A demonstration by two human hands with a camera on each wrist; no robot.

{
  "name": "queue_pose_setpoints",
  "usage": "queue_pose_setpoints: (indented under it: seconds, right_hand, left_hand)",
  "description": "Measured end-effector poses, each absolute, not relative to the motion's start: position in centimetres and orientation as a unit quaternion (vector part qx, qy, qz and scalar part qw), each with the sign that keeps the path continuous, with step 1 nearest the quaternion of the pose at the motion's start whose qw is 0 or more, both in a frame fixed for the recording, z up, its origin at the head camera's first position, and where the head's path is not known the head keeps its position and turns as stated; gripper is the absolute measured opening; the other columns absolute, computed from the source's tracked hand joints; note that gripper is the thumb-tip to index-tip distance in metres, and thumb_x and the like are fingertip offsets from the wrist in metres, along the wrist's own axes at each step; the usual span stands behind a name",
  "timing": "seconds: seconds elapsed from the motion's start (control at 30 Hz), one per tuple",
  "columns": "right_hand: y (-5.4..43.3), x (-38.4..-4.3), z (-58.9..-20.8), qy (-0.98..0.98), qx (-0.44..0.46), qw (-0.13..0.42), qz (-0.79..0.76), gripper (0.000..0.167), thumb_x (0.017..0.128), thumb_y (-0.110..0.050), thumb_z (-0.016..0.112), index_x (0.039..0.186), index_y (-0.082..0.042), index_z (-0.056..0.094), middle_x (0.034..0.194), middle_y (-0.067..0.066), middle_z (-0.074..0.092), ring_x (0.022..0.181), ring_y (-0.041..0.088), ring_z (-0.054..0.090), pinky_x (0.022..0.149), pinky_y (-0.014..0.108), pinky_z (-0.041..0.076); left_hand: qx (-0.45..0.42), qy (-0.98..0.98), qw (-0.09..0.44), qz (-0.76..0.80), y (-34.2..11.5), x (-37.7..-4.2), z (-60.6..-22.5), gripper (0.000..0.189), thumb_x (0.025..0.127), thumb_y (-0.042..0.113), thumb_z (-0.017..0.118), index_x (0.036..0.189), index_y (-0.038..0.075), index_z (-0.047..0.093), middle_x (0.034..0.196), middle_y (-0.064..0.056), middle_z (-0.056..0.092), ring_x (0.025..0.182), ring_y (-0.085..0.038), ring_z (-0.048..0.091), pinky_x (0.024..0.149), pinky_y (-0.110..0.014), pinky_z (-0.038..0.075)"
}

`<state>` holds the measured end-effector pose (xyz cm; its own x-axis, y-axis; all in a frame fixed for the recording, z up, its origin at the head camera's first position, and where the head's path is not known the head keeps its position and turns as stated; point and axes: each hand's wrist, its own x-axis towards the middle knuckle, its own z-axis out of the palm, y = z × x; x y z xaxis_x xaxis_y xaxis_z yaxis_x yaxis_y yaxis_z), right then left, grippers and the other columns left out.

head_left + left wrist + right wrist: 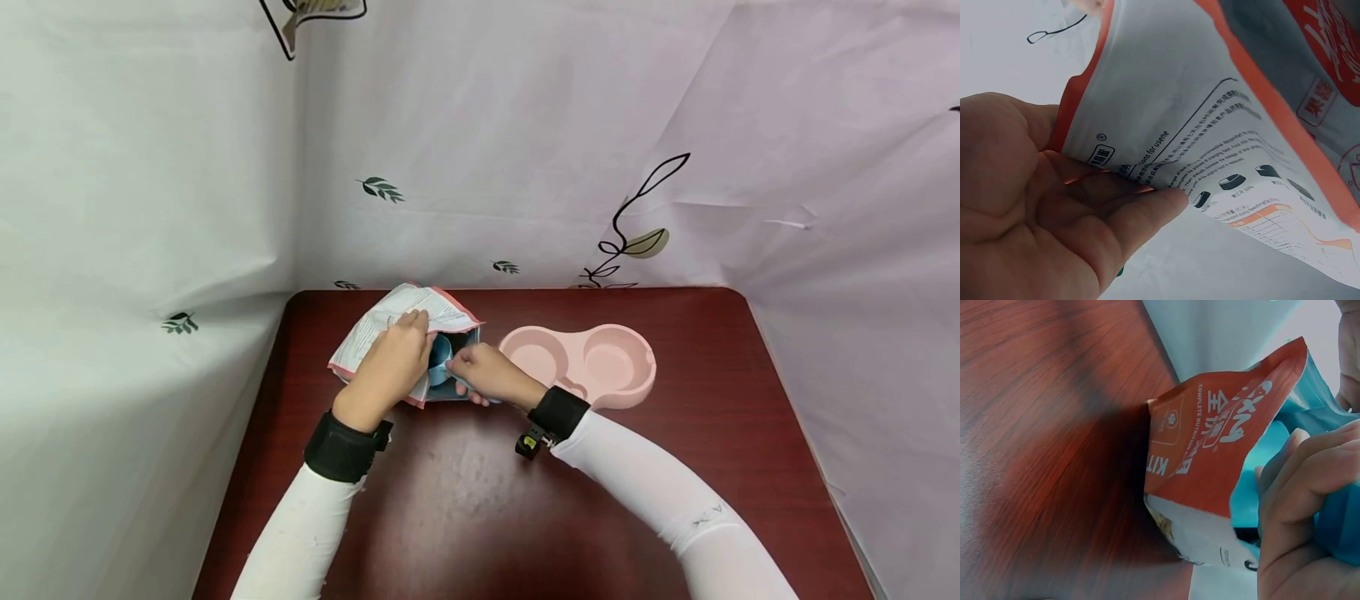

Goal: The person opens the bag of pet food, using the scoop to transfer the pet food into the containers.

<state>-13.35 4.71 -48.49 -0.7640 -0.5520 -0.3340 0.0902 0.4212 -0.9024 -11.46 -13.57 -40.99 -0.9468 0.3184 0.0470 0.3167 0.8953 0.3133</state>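
A white pet food bag with orange edges (371,333) lies tilted at the table's back left, its orange printed front (1210,444) showing in the right wrist view. My left hand (393,354) grips it from above; in the left wrist view the edge runs between thumb and fingers (1141,219). At the bag's right side a blue scoop (440,358) shows its round cup inside a darker blue container (453,390). My right hand (487,373) curls its fingers round the scoop's handle, mostly hidden by the hand. Blue surfaces (1254,475) also show behind the bag in the right wrist view.
A pink double bowl (577,342) stands just right of my right hand. The dark red wooden table (465,500) meets patterned white cloth walls (510,167) at the back and on both sides.
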Motion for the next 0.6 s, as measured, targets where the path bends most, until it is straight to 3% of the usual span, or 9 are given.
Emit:
queue_pose_setpoints:
  seconds: [0.23, 0.47, 0.6]
  right_hand:
    - [5.8, -12.7, -48.3, 0.768, -0.158, 0.310, -0.537, 0.034, 0.109, -0.028, 0.051, 0.108, -0.001, 0.070, 0.071, 0.004, 0.063, 0.043, 0.011, 0.050, 0.042, 0.025, 0.044]
    - [6.5, -12.0, -49.2, 0.772, -0.168, 0.285, -0.542, 0.034, 0.109, -0.031, 0.051, 0.101, -0.003, 0.068, 0.071, 0.002, 0.063, 0.043, 0.012, 0.051, 0.042, 0.026, 0.044]
    - [7.1, -11.5, -49.7, 0.771, -0.182, 0.270, -0.547, 0.035, 0.109, -0.031, 0.051, 0.099, -0.001, 0.067, 0.070, 0.003, 0.063, 0.042, 0.012, 0.051, 0.041, 0.027, 0.044]
  left_hand:
    - [0.162, 0.972, 0.007, 0.168, -13.7, -11.7, -41.0, 0.044, 0.106, 0.016, 0.056, 0.139, -0.013, 0.055, 0.141, -0.032, 0.058, 0.135, -0.041, 0.056, 0.100, -0.059, 0.052]
    - [0.162, 0.970, 0.011, 0.180, -13.9, -11.9, -40.9, 0.044, 0.106, 0.014, 0.056, 0.139, -0.014, 0.054, 0.141, -0.032, 0.058, 0.135, -0.041, 0.056, 0.109, -0.060, 0.045]
    - [0.153, 0.971, 0.014, 0.182, -13.9, -12.0, -40.9, 0.045, 0.106, 0.016, 0.056, 0.141, -0.013, 0.054, 0.143, -0.030, 0.058, 0.135, -0.041, 0.056, 0.108, -0.057, 0.047]
